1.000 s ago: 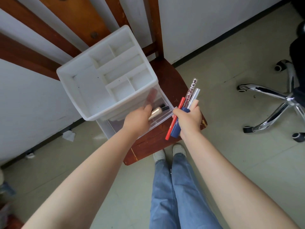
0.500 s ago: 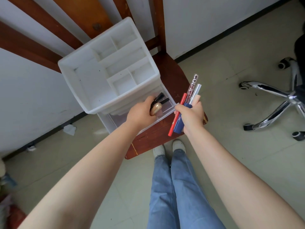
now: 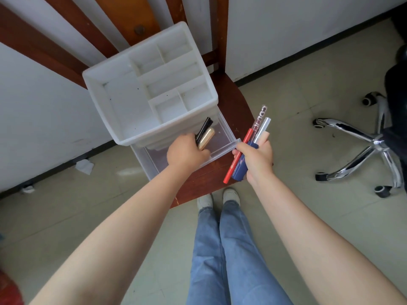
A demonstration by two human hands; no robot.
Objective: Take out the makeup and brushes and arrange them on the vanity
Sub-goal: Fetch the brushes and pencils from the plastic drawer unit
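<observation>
A dark reddish-brown wooden chair (image 3: 229, 111) stands against a white wall in the upper middle of the frame, on a pale tiled floor (image 3: 308, 216); the chrome star base of a black office chair (image 3: 361, 146) sits at the right edge. On the seat rests one white plastic cosmetic organizer with divided top compartments (image 3: 149, 91), its single clear plastic drawer (image 3: 220, 150) pulled open toward the person. Since a moment ago the left hand (image 3: 187, 151) has lifted out of the drawer, its fingers curled round two items: one slim black tube (image 3: 203, 128) and one gold tube (image 3: 207, 137). The right hand (image 3: 256, 159), just right of the drawer, grips four: one red pencil (image 3: 237, 158), one dark blue tube (image 3: 241, 170), one glittery pink stick (image 3: 259, 118) and one silver stick (image 3: 263, 128).
</observation>
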